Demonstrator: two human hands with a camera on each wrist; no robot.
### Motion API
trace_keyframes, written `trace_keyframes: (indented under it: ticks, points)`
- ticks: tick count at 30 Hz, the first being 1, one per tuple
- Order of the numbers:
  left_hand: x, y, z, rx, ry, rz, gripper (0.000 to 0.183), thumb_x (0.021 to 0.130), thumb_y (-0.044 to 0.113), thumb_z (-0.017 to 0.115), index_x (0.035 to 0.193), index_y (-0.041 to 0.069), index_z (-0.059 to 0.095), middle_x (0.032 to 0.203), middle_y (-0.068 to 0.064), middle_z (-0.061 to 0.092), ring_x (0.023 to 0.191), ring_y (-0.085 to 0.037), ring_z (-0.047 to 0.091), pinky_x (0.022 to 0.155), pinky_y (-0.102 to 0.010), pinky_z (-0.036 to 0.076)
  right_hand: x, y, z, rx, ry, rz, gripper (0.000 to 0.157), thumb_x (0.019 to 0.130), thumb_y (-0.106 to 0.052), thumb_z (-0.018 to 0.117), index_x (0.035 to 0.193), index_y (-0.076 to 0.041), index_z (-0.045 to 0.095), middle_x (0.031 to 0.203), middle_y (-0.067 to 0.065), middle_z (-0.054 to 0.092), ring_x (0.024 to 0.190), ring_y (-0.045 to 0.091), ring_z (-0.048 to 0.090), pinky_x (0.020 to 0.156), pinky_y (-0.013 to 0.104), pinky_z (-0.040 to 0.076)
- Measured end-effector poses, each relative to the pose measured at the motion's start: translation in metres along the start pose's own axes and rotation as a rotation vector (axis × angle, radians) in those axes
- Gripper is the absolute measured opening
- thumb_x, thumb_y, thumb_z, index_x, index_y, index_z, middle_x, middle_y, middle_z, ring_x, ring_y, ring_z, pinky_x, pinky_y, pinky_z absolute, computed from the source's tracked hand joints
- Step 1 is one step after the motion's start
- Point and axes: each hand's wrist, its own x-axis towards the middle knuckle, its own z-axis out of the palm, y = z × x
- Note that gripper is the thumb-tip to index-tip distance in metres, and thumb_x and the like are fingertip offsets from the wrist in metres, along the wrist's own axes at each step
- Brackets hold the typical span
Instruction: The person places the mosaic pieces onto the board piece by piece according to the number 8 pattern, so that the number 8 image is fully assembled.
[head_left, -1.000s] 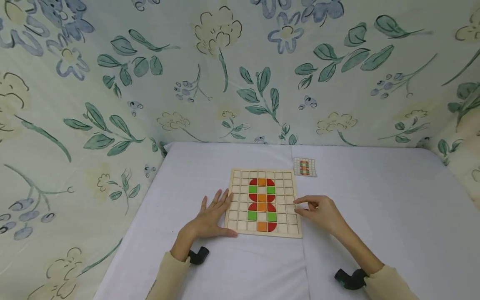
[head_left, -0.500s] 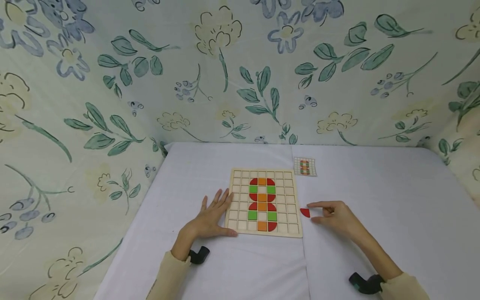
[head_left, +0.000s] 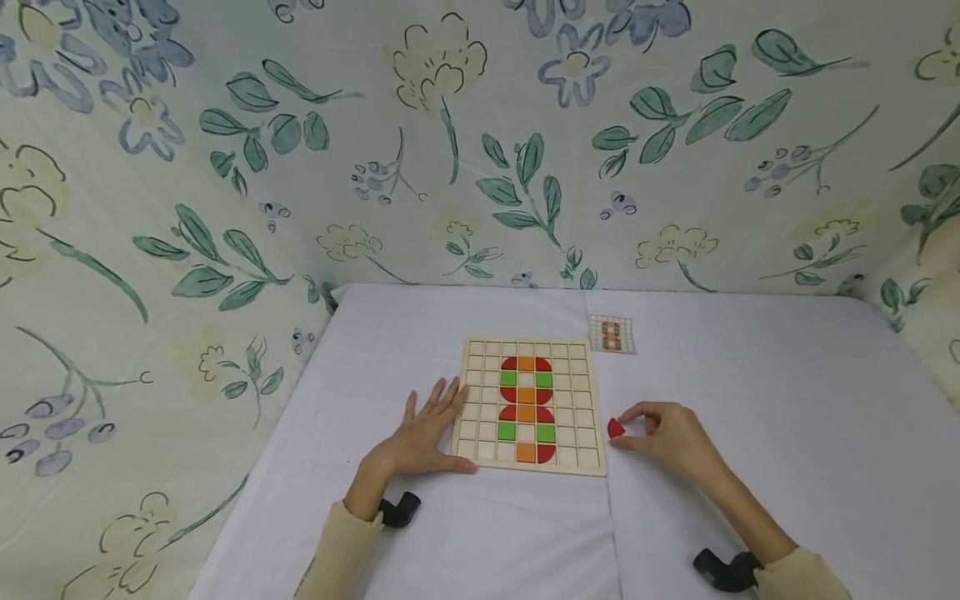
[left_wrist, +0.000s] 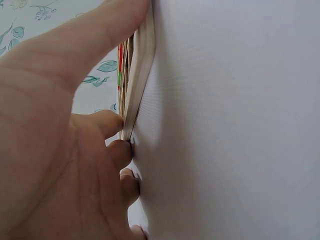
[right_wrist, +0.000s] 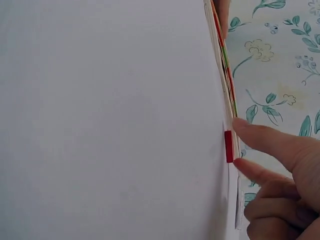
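In the head view a wooden grid board (head_left: pixel 577 417) lies on the white cloth, with red, orange and green tiles set in a figure-eight pattern. My left hand (head_left: pixel 420 437) has its fingers spread along the board's left edge and its thumb at the lower left corner. Just right of the board, my right hand (head_left: pixel 667 433) pinches a red quarter-circle tile (head_left: pixel 616 428) between thumb and forefinger. Seen edge-on in the right wrist view, that red tile (right_wrist: pixel 229 146) is between the two fingertips, close over the cloth. The left wrist view shows the board's edge (left_wrist: pixel 142 65) against the fingers.
A small pattern card (head_left: pixel 612 334) with the same coloured design lies beyond the board's upper right corner. White cloth (head_left: pixel 787 400) covers the table. A floral fabric (head_left: pixel 480 167) hangs behind and at the sides.
My right hand first drew away from the board's right edge, leaving a red tile visible on the cloth. The tile has since turned, and thumb and forefinger have closed in on it. Left hand stays put.
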Motion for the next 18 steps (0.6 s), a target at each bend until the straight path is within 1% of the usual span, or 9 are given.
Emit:
trace_keyframes:
  ticks: [3,5,8,11,13,15,18]
  points:
    - [0.0,0.0,0.0,-0.005,0.0,0.0,0.125,0.08,0.062,0.082,0.168,0.013,0.007,0.176,-0.006,-0.004,0.163,-0.032,-0.011,0.124,-0.071,-0.01,-0.001,-0.001,-0.004,0.016,-0.055,-0.034,0.036,0.08,-0.021,0.089,0.113,-0.011,0.079,0.061,-0.005,0.035,0.057,0.007,0.032,0.051,0.021,0.025]
    - [-0.001,0.0,0.0,-0.009,0.003,0.001,0.125,0.079,0.062,0.082,0.168,0.013,0.008,0.176,-0.006,-0.004,0.163,-0.032,-0.01,0.124,-0.071,-0.011,0.001,0.0,-0.008,0.032,-0.115,-0.071,0.036,0.084,-0.016,0.085,0.119,-0.012,0.077,0.062,-0.006,0.035,0.057,0.006,0.032,0.051,0.02,0.027]
    - [-0.001,0.0,-0.001,-0.01,0.002,0.0,0.125,0.079,0.062,0.082,0.168,0.014,0.008,0.176,-0.006,-0.004,0.163,-0.032,-0.011,0.124,-0.07,-0.01,0.003,0.005,-0.014,0.04,-0.177,-0.106,0.034,0.087,-0.01,0.081,0.121,-0.012,0.077,0.062,-0.006,0.035,0.057,0.005,0.032,0.051,0.02,0.028]
    - [-0.001,0.001,-0.001,-0.008,0.0,0.0,0.125,0.08,0.062,0.082,0.168,0.013,0.008,0.176,-0.006,-0.004,0.163,-0.032,-0.01,0.124,-0.071,-0.01,0.005,0.01,-0.017,0.031,-0.18,-0.122,0.03,0.086,-0.008,0.081,0.115,-0.01,0.079,0.062,-0.007,0.035,0.057,0.005,0.034,0.052,0.02,0.029]
    - [-0.001,0.001,-0.001,-0.007,0.001,0.0,0.125,0.08,0.062,0.082,0.168,0.013,0.008,0.176,-0.006,-0.004,0.163,-0.032,-0.01,0.124,-0.071,-0.01,0.006,0.012,-0.018,0.025,-0.168,-0.131,0.03,0.084,-0.008,0.083,0.114,-0.01,0.08,0.061,-0.007,0.034,0.057,0.005,0.034,0.051,0.02,0.029]
    - [-0.001,0.001,-0.001,-0.006,0.003,-0.002,0.125,0.079,0.062,0.082,0.168,0.013,0.009,0.176,-0.006,-0.003,0.163,-0.032,-0.01,0.125,-0.071,-0.01,0.008,0.013,-0.018,0.027,-0.168,-0.128,0.032,0.082,-0.008,0.084,0.114,-0.01,0.08,0.06,-0.007,0.034,0.056,0.005,0.034,0.051,0.019,0.029]
    - [-0.001,0.002,-0.001,-0.007,0.008,-0.003,0.125,0.079,0.062,0.082,0.168,0.013,0.009,0.176,-0.007,-0.002,0.163,-0.033,-0.009,0.124,-0.071,-0.009,0.012,0.014,-0.019,0.032,-0.197,-0.14,0.036,0.083,-0.007,0.084,0.119,-0.011,0.079,0.06,-0.007,0.033,0.057,0.005,0.034,0.051,0.019,0.029]
